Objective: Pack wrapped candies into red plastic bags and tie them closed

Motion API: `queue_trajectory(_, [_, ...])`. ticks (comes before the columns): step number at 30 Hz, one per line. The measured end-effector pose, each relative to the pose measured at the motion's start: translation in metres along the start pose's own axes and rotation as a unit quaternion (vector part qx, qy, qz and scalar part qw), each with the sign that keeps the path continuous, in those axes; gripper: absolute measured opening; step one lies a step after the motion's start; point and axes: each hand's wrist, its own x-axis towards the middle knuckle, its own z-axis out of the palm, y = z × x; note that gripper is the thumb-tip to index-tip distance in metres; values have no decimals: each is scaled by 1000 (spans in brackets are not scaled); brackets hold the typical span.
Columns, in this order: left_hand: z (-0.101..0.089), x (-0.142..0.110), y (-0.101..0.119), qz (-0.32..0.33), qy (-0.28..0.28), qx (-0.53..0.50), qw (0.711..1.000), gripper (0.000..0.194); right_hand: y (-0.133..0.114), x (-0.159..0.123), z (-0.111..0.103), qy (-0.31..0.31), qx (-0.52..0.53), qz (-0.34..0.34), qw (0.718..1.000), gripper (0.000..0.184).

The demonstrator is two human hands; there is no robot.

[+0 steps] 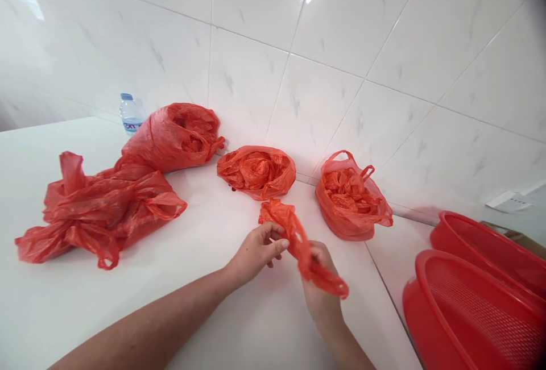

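Note:
A crumpled red plastic bag (294,232) stretches between my two hands above the white table. My left hand (260,249) pinches it near its far end with thumb and fingers. Toward its near end, my right hand (321,285) is closed around the bag, which covers most of those fingers. Just beyond the hands sits a low red bag stuffed with more bags (256,171). To its right, an open red bag with upright handles (354,202) is also filled with crumpled red plastic.
Knotted red bags (106,211) lie at left, with a bulging red bag (174,137) behind them. A water bottle (130,114) stands by the tiled wall (251,80). Red plastic baskets (473,313) occupy the right side, near a wall socket (509,202).

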Motion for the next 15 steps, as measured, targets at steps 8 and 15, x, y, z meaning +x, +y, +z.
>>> queue_trajectory(8, [-4,2,-3,-112,-23,-133,985,20,-1,-11,17,-130,-5,-26,991,15])
queue_trajectory(15, [-14,11,-11,-76,39,-286,955,20,8,0,4,-60,41,27,997,9])
